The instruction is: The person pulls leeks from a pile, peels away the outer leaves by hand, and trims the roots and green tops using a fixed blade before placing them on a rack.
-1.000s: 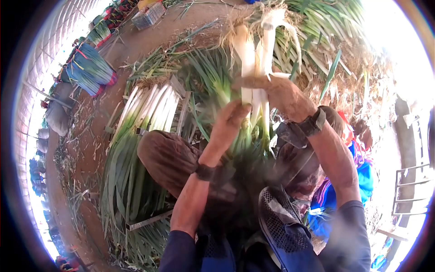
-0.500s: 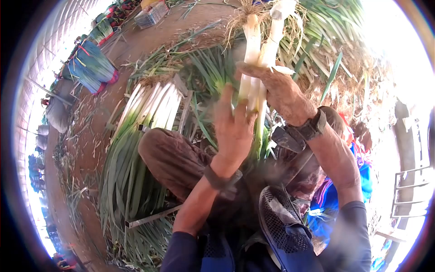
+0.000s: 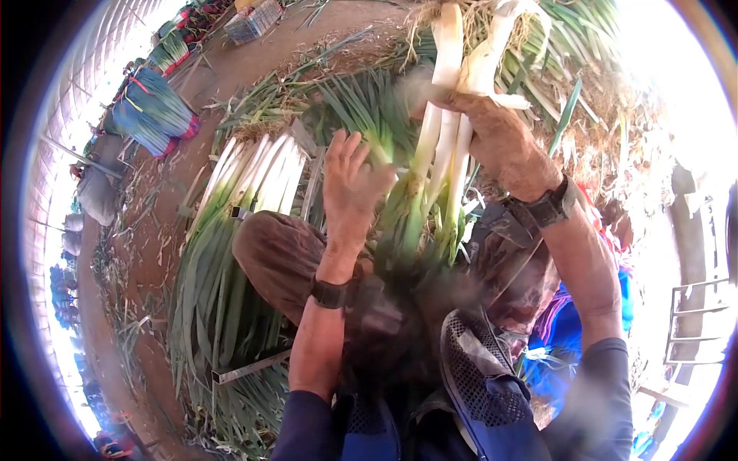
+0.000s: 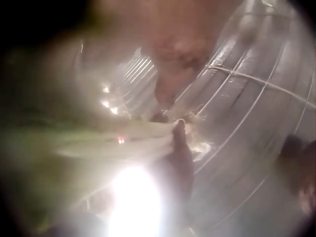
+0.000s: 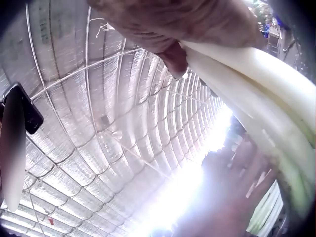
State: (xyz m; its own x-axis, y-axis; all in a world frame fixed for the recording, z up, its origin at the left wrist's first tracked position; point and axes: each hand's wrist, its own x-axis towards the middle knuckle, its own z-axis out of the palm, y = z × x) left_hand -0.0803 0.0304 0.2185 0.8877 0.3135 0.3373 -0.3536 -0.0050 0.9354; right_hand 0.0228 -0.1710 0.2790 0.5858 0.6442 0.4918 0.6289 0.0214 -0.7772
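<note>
In the head view several leeks [image 3: 444, 154] with long white stems stand upright in front of the person, roots at the top and green leaves running down between the knees. The right hand [image 3: 500, 134] grips them around the white stems below the roots. In the right wrist view its curled fingers [image 5: 197, 19] wrap the pale stems. To the left of these leeks, the left hand [image 3: 352, 188] is raised with its fingers spread, holding nothing. The left wrist view is blurred, with a pale stem [image 4: 133, 140] crossing it.
A bundle of leeks [image 3: 265, 173] lies on a metal frame [image 3: 254, 367] by the left knee. Beyond the right hand is a big leek pile [image 3: 569, 46]. Taped bundles [image 3: 154, 111] and a crate [image 3: 254, 23] stand farther left. Blue material [image 3: 565, 326] lies at right.
The left hand has come off the leeks and moved left, its fingers opening out. The right hand, still gripping the leeks, has shifted slightly up and right, tilting their root ends that way.
</note>
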